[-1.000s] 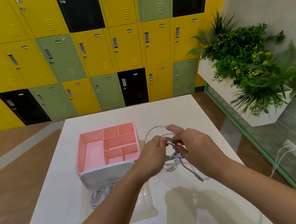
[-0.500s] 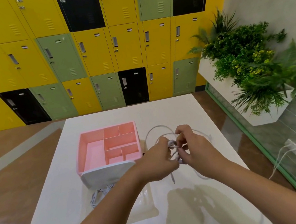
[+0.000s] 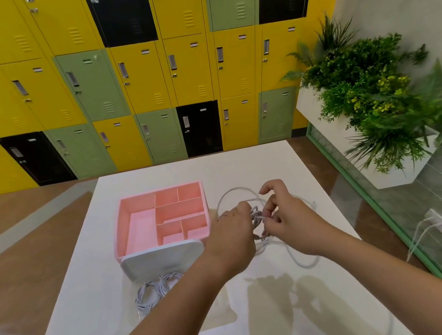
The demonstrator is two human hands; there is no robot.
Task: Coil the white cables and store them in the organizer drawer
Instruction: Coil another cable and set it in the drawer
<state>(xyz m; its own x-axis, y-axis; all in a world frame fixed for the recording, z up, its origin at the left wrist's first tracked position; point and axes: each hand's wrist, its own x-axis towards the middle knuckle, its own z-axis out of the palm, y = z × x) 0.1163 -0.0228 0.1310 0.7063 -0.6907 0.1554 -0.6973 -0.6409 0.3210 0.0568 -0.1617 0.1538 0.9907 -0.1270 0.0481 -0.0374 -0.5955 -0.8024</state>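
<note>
A pink organizer (image 3: 140,228) with several compartments stands on the white table (image 3: 92,277), its white front (image 3: 162,259) facing me. To its right both hands hold a bundle of white cable (image 3: 256,215) above the table. My left hand (image 3: 233,232) grips the bundle from the left. My right hand (image 3: 282,215) pinches the wrapped strands from the right. Loops of the same cable arc behind the hands and trail onto the table toward me. A second coiled white cable (image 3: 154,291) lies in a clear drawer in front of the organizer.
Yellow, green and black lockers (image 3: 142,78) line the far wall. A white planter with green plants (image 3: 373,114) stands to the right, beside a green-framed glass panel (image 3: 439,219) with a wall socket. Brown floor lies left of the table.
The loose cable tail has dropped to the table on the right. My right hand has opened its index finger upward while both hands stay at the bundle.
</note>
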